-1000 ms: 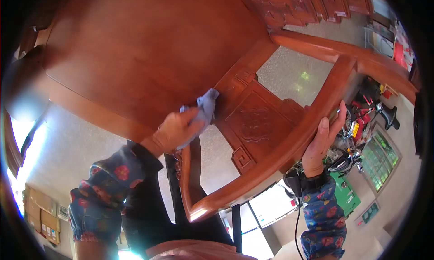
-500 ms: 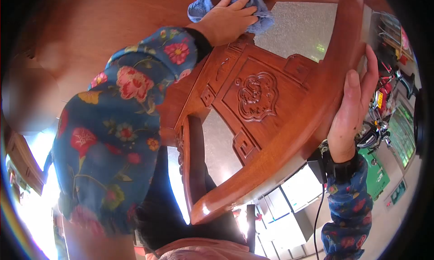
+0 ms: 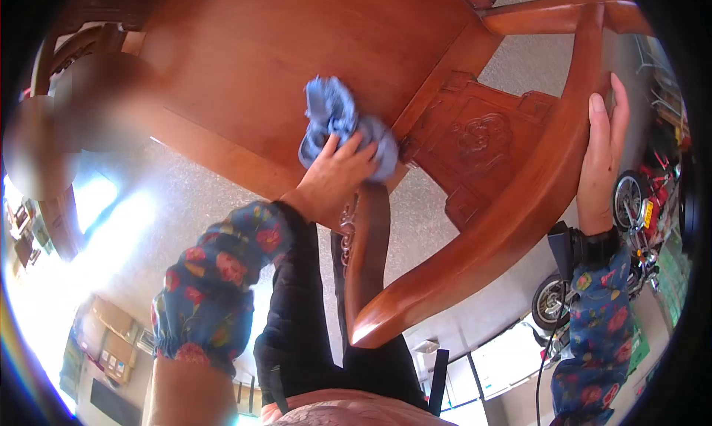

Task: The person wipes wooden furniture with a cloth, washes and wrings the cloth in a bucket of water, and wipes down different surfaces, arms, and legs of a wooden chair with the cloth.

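A blue cloth (image 3: pixel 331 107) lies bunched on the reddish-brown wooden seat (image 3: pixel 297 40), close to its front corner. My left hand (image 3: pixel 337 170) presses on it from above, fingers curled into the fabric. The curved wooden armrest (image 3: pixel 482 226) runs along the right side of the chair. Against its outer side rests my right hand (image 3: pixel 599 159), with the fingers straight and nothing held in them. Between armrest and seat is a carved side panel (image 3: pixel 478 140). Floral sleeves cover both forearms.
A carved front post (image 3: pixel 369 240) stands below the armrest, close to my legs (image 3: pixel 297 315). A dark cable (image 3: pixel 545 367) hangs by my right wrist. Motorbikes (image 3: pixel 641 203) stand at the right, cardboard boxes (image 3: pixel 117 355) at the lower left. Another wooden piece is at the upper left.
My left hand and the cloth have come back from beside the armrest's rear to the seat's front corner. The view has shifted, showing more seat. My right hand stays at the armrest.
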The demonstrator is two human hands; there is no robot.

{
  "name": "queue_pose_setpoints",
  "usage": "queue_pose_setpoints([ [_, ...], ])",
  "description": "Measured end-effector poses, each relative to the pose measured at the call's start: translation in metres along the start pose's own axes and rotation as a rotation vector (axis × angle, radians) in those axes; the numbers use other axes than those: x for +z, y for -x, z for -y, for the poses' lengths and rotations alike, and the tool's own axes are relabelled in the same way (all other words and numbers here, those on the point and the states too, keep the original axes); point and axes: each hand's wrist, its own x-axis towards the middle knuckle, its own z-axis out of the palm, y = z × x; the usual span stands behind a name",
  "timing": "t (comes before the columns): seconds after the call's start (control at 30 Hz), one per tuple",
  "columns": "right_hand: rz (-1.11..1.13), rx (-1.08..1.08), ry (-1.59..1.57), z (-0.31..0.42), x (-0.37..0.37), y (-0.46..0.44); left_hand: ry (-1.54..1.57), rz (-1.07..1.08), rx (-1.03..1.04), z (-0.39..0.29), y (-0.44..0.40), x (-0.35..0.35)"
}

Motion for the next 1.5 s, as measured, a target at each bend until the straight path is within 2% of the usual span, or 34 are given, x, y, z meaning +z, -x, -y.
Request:
queue_pose_setpoints([
  [0.1,0.028,-0.028,-0.005,-0.004,-0.003,0.001,0.116,0.017,-0.019,-0.003,0.051,0.009],
  [0.2,0.046,-0.046,-0.043,-0.009,-0.004,-0.002,-0.011,0.076,0.038,-0.005,0.095,0.022],
  [0.27,0.028,-0.003,-0.049,-0.01,-0.002,-0.002,0.053,0.194,0.101,-0.005,0.143,0.014],
  [0.33,0.029,0.005,-0.085,-0.008,-0.002,-0.001,0.252,0.184,0.046,0.005,0.188,0.018],
  [0.4,0.02,0.001,-0.113,-0.007,-0.001,-0.001,0.428,0.215,-0.426,0.031,0.243,0.051],
  [0.47,0.01,0.01,-0.111,-0.007,0.0,-0.001,0.356,-0.113,-0.576,0.064,0.252,0.03],
  [0.5,0.016,0.016,-0.107,-0.008,0.0,-0.003,0.395,-0.307,-0.552,0.073,0.233,0.001],
  [0.57,0.014,0.041,-0.086,-0.009,-0.002,-0.002,0.331,-0.485,-0.502,0.078,0.164,-0.056],
  [0.6,0.029,0.053,-0.071,-0.006,-0.003,-0.002,0.307,-0.398,-0.556,0.079,0.13,-0.076],
  [0.63,0.034,0.055,-0.07,-0.007,-0.003,0.0,0.278,-0.434,-0.492,0.088,0.104,-0.066],
  [0.7,0.06,-0.008,0.003,-0.007,-0.006,-0.001,0.254,-0.418,-0.214,0.107,0.061,-0.025],
  [0.73,0.063,-0.002,0.031,-0.007,-0.007,-0.002,0.116,-0.036,-0.217,0.098,0.022,-0.042],
  [0.77,0.054,-0.011,0.024,-0.01,-0.007,-0.001,0.02,0.182,-0.206,0.094,-0.016,-0.03],
  [0.8,0.041,-0.019,0.02,-0.012,-0.007,-0.001,-0.035,-0.258,-0.105,0.087,-0.019,-0.004],
  [0.83,0.055,0.029,-0.044,-0.011,-0.007,-0.001,-0.004,-0.359,-0.068,0.082,-0.035,0.001],
  [0.9,0.067,0.111,-0.083,-0.001,-0.007,0.002,0.043,-0.294,-0.039,0.067,-0.061,-0.016],
  [0.97,0.083,0.143,-0.109,0.004,-0.009,0.003,0.12,-0.233,0.115,0.059,-0.086,-0.022],
  [1.0,0.089,0.167,-0.137,0.005,-0.007,0.001,0.106,-0.235,0.122,0.061,-0.103,-0.025],
  [1.07,0.077,0.17,-0.092,0.0,-0.01,0.002,0.001,-0.293,0.357,0.063,-0.128,-0.027],
  [1.17,0.102,0.211,-0.112,-0.005,-0.01,0.005,-0.011,-0.348,0.461,0.093,-0.155,-0.025],
  [1.2,0.092,0.225,-0.143,-0.004,-0.01,0.006,-0.051,-0.402,0.417,0.11,-0.163,-0.037],
  [1.27,0.057,0.27,-0.175,0.004,-0.005,0.004,-0.179,-0.077,0.146,0.151,-0.182,-0.107],
  [1.3,0.054,0.275,-0.172,0.005,-0.005,0.004,-0.254,-0.325,-0.013,0.187,-0.192,-0.1],
  [1.33,0.063,0.318,-0.191,0.005,-0.007,0.005,-0.267,-0.185,-0.148,0.224,-0.201,-0.119],
  [1.37,0.072,0.358,-0.209,0.005,-0.008,0.005,-0.227,-0.219,-0.281,0.271,-0.206,-0.123],
  [1.4,0.043,0.36,-0.205,0.009,-0.003,0.004,-0.231,-0.585,-0.241,0.304,-0.196,-0.135],
  [1.43,0.038,0.358,-0.197,0.009,-0.003,0.002,-0.313,-0.769,-0.299,0.345,-0.195,-0.137],
  [1.47,0.038,0.364,-0.204,0.007,-0.004,0.003,-0.25,-0.713,-0.389,0.38,-0.189,-0.145],
  [1.5,0.04,0.377,-0.208,0.007,-0.004,0.005,-0.347,-0.777,-0.566,0.404,-0.192,-0.14],
])
